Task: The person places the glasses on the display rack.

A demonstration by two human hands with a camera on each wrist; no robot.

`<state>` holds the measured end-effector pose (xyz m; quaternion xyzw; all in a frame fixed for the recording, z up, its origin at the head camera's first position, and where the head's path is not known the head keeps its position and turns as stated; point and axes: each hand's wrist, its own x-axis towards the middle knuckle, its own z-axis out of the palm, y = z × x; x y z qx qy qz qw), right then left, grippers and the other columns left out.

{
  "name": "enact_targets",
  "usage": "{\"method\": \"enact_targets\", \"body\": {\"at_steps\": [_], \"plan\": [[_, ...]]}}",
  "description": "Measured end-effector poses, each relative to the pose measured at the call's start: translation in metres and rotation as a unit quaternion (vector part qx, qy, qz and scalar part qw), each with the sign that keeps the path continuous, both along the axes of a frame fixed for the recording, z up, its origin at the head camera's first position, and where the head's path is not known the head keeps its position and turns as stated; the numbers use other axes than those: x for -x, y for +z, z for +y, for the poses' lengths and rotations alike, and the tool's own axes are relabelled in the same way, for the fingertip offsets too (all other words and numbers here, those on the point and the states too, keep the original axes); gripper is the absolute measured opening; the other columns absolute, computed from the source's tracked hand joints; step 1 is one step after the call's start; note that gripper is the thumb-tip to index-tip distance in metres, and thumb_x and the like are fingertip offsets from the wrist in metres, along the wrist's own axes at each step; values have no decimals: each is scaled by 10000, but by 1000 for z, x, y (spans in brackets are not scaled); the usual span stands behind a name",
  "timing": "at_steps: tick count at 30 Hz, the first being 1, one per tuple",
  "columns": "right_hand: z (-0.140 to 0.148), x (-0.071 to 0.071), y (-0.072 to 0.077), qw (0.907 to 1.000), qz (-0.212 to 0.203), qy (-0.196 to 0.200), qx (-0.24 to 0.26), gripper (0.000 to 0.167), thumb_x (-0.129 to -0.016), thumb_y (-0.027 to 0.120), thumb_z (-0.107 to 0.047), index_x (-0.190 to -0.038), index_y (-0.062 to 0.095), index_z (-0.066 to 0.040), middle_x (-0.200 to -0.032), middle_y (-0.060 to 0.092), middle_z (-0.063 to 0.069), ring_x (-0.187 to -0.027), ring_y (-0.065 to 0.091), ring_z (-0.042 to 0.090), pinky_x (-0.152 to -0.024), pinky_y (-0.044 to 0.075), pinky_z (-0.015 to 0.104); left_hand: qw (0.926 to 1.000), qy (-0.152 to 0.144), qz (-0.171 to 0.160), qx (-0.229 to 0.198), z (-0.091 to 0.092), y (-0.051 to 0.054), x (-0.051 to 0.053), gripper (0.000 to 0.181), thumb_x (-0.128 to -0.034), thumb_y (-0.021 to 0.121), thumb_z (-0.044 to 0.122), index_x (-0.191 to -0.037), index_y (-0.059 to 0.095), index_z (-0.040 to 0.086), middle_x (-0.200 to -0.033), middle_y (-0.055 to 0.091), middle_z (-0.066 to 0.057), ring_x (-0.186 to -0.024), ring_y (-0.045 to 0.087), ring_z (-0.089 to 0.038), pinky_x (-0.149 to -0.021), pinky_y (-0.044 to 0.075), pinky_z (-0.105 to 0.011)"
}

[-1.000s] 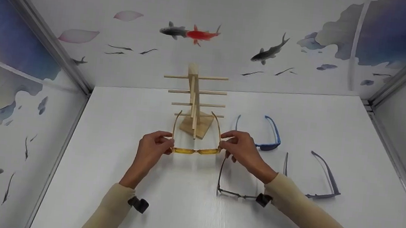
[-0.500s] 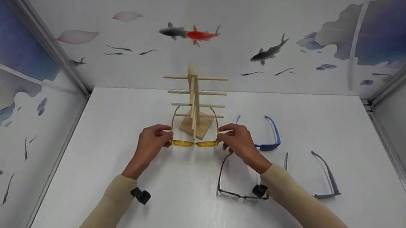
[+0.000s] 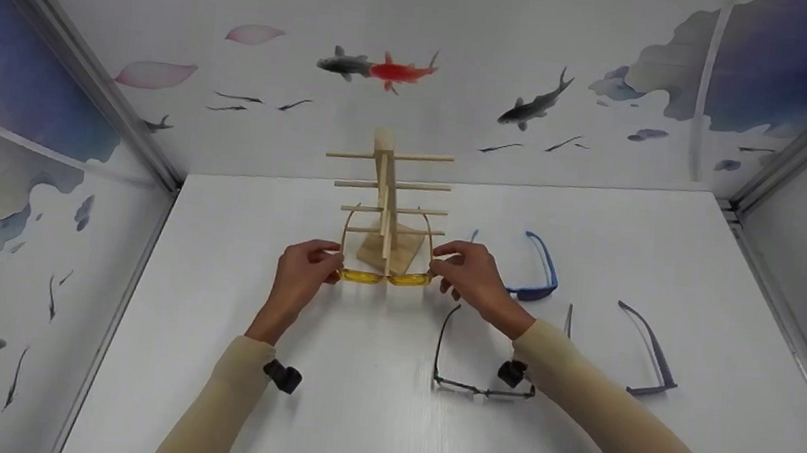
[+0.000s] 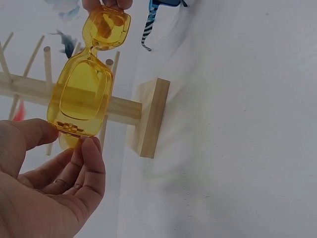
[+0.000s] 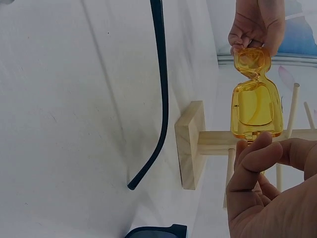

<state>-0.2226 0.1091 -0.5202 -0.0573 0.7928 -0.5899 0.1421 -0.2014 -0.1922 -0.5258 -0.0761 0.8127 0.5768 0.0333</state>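
Note:
Yellow transparent glasses [image 3: 362,277] are held up in front of a wooden eyewear stand [image 3: 386,187], lenses toward the camera. My left hand [image 3: 304,276] pinches one hinge corner between thumb and fingers; the left wrist view shows that grip close beside the yellow lens [image 4: 85,91]. At the opposite hinge corner, my right hand [image 3: 476,283] pinches the frame. The temples reach back along both sides of the stand's post, near its lower pegs [image 3: 424,212]. Whether the frame touches a peg or the post, I cannot tell.
Blue sunglasses [image 3: 535,293] lie right of the stand, partly behind my right hand. Dark-rimmed glasses [image 3: 480,391] lie under my right wrist, and grey glasses [image 3: 654,350] farther right. Patterned walls [image 3: 469,31] enclose the white table [image 3: 353,416].
Both hands have carried the yellow glasses away from me toward the stand. The temple tips now reach farther past the post. The other glasses have stayed in place.

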Motion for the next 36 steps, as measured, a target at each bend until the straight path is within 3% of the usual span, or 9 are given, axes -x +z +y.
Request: {"method": "enact_targets", "body": {"at_steps": [8, 16, 25, 32, 36], "plan": [[-3, 5, -2, 9999, 19, -121, -81, 315, -1046, 701, -158, -1311, 728, 9, -990, 818, 136, -682, 686, 182, -537, 510, 251, 10000, -44, 35, -48, -1, -1, 11, 370, -1052, 719, 146, -1367, 723, -48, -1167, 760, -272, -860, 743, -171, -766, 631, -237], [0, 9, -3, 9999, -2, -110, 45, 302, -1052, 706, -160, -1306, 735, 0, -990, 818, 136, -765, 729, 354, -550, 525, 284, 9999, -60, 104, -32, 1, -1, 14, 357, -1049, 716, 142, -1349, 733, -52, -1064, 775, -173, -849, 740, -194, -751, 633, -239], [3, 14, -9, 9997, -188, -152, 55, 377, -1060, 704, -176, -1357, 695, 55, -1022, 816, 146, -723, 704, 223, -553, 518, 266, 9999, -30, 76, -73, 4, -7, 20, 350, -1049, 729, 148, -1333, 740, -57, -1040, 783, -151, -840, 741, -185, -745, 636, -246], [1, 14, -9, 9996, -232, -143, 110, 387, -1059, 705, -173, -1362, 694, 68, -1028, 819, 162, -818, 727, 397, -596, 559, 337, 9997, 33, 39, -226, 4, -9, 23, 315, -1049, 724, 97, -1312, 743, -74, -1002, 785, -153, -796, 720, -173, -716, 626, -231], [0, 16, -10, 9997, -192, -132, 66, 389, -1063, 705, -181, -1367, 695, 62, -1027, 820, 159, -802, 728, 367, -606, 571, 351, 9996, 77, -22, -267, 4, -10, 23, 320, -1053, 721, 100, -1321, 738, -74, -1011, 784, -155, -796, 715, -167, -718, 626, -230]]}}
